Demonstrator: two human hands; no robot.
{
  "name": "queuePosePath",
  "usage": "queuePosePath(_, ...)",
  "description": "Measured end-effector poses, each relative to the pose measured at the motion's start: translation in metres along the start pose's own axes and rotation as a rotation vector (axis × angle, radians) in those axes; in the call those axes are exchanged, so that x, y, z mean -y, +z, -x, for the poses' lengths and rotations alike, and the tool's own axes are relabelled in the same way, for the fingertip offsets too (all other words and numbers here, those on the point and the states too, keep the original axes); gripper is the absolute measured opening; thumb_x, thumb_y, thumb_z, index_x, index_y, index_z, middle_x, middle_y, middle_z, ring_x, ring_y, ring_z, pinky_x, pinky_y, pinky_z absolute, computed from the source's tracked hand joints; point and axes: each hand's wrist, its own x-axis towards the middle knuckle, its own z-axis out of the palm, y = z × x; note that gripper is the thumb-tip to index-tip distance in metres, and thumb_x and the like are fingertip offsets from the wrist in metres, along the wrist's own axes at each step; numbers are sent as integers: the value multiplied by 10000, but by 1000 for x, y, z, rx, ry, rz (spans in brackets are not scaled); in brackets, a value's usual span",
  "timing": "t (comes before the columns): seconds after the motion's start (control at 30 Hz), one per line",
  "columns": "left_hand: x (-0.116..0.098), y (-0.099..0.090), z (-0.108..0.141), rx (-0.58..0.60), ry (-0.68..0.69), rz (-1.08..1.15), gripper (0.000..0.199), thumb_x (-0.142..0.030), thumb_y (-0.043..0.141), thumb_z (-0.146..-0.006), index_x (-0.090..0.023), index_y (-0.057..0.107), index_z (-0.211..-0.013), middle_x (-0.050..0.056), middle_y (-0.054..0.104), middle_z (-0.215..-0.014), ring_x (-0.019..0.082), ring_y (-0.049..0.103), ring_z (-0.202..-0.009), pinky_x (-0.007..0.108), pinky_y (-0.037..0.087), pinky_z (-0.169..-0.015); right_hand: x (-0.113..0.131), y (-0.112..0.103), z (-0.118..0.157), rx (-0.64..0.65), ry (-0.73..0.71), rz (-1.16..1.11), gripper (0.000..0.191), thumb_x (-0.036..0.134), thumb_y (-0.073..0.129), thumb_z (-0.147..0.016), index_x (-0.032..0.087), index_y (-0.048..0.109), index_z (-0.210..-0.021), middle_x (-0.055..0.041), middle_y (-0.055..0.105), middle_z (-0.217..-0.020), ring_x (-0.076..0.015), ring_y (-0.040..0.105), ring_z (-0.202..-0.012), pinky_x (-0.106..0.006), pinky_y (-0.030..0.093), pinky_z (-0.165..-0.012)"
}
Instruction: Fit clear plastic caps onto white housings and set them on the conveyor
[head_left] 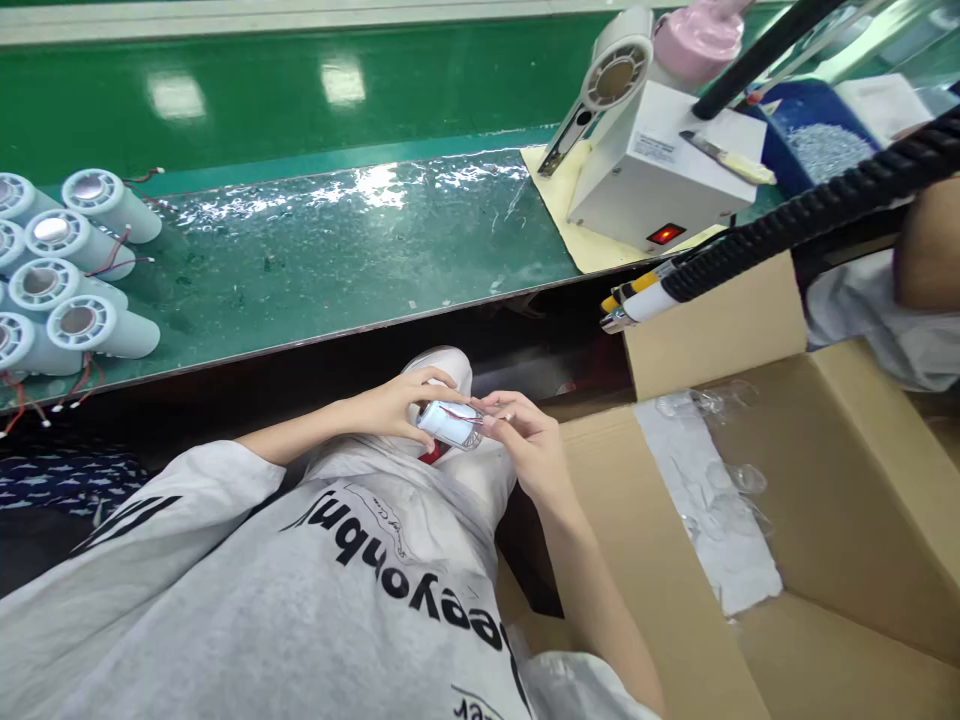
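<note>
Above my lap, my left hand (394,408) is closed around a light-blue cylindrical fan part (448,424), its thumb and fingers on either side. The part lies on its side, with a clear ribbed end toward the right. Thin dark and reddish wires (469,414) run along it to my right hand (529,437). There the thumb and fingers are pinched together at the wire ends, by the ribbed end of the part. A small pale tip shows between these fingers, too small to make out.
Several similar light-blue fan parts (105,325) with wires stand on the green bench (337,250) at left. A white box (660,165) with a lit red switch stands at right, by a blue bin (817,135). A black coiled hose (810,205) hangs above an open carton (840,480).
</note>
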Motion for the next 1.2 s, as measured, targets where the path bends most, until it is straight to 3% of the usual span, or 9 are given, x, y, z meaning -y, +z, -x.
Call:
queuePosePath(0.13,-14,2,1,10,-97,179,685,-332,832,-757,-258,602,-1399,127,631,-1385,282,622,-1224,377,552,-938,-2,-3,-2,3,-45,-160,329,482,764,-836,221,678,-655,-73,749,-1033,-288,721,-1036,-430,611,-849)
queuePosePath(0.23,-24,2,3,-66,-196,306,710,-335,846,-729,-225,604,-1387,122,665,-1339,220,692,-1050,314,565,-850,0,-5,2,136,-242,17,254,481,811,-818,272,773,-958,-80,725,-1255,-315,669,-1211,-500,572,-1008)
queuePosePath(0.3,-29,1,5,-88,-249,330,726,-364,850,-721,-199,603,-1384,116,700,-1261,170,699,-896,274,553,-766,1,-6,7,168,-381,202,363,391,842,-812,288,741,-1145,-84,681,-1353,-312,637,-1274,-507,535,-1082)
queuePosePath(0.43,-33,-1,7,-48,-270,300,753,-403,854,-723,-206,596,-1403,112,720,-1218,153,690,-812,240,526,-673,1,-7,16,139,-479,315,378,289,790,-876,272,666,-1232,-103,657,-1390,-297,628,-1294,-486,556,-1073)
queuePosePath(0.5,-34,-3,7,-38,-209,309,745,-383,867,-715,-233,609,-1398,122,683,-1320,212,704,-994,273,558,-763,2,-8,19,140,-456,304,376,300,788,-878,270,648,-1226,-107,650,-1399,-301,628,-1294,-488,566,-1061)
queuePosePath(0.63,-36,-5,6,-12,-40,314,704,-299,864,-736,-293,619,-1397,112,599,-1468,287,572,-1341,360,541,-996,7,-8,22,147,-377,227,382,324,817,-851,281,653,-1194,-83,684,-1345,-287,666,-1239,-450,596,-1023)
queuePosePath(0.83,-39,-9,4,44,37,253,752,-281,863,-747,-334,576,-1439,103,586,-1489,295,550,-1380,403,517,-1062,14,-10,23,164,-220,63,406,364,842,-821,320,673,-1188,-28,720,-1203,-237,687,-1166,-376,627,-956)
queuePosePath(1.07,-41,-10,7,42,59,216,747,-285,854,-763,-336,564,-1450,102,590,-1478,285,550,-1376,372,534,-1032,20,-9,21,199,-56,-137,363,394,844,-817,327,677,-1132,-22,696,-1245,-208,678,-1145,-296,615,-870)
queuePosePath(1.2,-41,-10,7,50,30,196,746,-308,851,-762,-330,564,-1450,108,586,-1478,294,545,-1378,389,534,-1029,19,-7,18,208,18,-196,343,462,810,-837,310,665,-1108,-34,699,-1229,-204,683,-1084,-305,604,-853)
